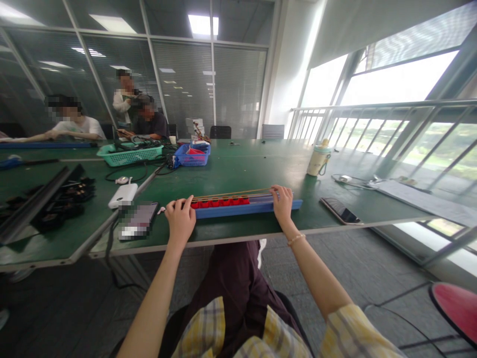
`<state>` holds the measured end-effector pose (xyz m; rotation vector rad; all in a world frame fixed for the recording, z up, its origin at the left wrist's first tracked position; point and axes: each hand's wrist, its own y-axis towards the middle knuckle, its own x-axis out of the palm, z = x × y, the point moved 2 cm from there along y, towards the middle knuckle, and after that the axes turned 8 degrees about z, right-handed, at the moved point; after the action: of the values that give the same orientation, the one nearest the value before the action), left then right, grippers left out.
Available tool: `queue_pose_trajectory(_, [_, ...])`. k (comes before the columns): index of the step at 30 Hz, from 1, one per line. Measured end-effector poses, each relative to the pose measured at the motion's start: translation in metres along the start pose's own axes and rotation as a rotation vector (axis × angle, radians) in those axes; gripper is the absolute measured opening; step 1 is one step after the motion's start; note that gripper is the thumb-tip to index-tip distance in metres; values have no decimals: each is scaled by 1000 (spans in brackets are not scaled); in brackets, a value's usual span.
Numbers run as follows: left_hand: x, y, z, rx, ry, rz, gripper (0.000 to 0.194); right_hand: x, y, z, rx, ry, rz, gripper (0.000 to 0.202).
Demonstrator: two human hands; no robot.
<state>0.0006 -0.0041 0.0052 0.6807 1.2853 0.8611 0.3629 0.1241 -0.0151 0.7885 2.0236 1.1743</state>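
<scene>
A long blue trough lies along the front edge of the green table, with a row of red pieces inside its left and middle part. My left hand is closed at the trough's left end, fingertips bent over the top. Near the right end my right hand is closed, its thumb and fingers at the far rim. A thin yellowish rubber band runs stretched above the trough from one hand to the other. The exact grip of the fingertips is partly hidden.
Phones lie on both sides of the trough, with a white charger at left. Farther back are a green basket, a blue basket and a bottle. Black parts lie far left. Several people sit or stand behind.
</scene>
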Motion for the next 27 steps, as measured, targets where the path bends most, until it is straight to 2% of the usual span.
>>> queue_pose_trajectory(6, [0, 1, 1, -6, -7, 1, 43, -2, 0, -3, 15, -110, -6, 28])
queue_pose_trajectory(22, [-2, 0, 2, -16, -26, -15, 44, -8, 0, 5, 212, -116, 93, 31])
queue_pose_trajectory(27, [-2, 0, 2, -15, -23, -21, 44, -10, -1, 5, 223, -158, 99, 31])
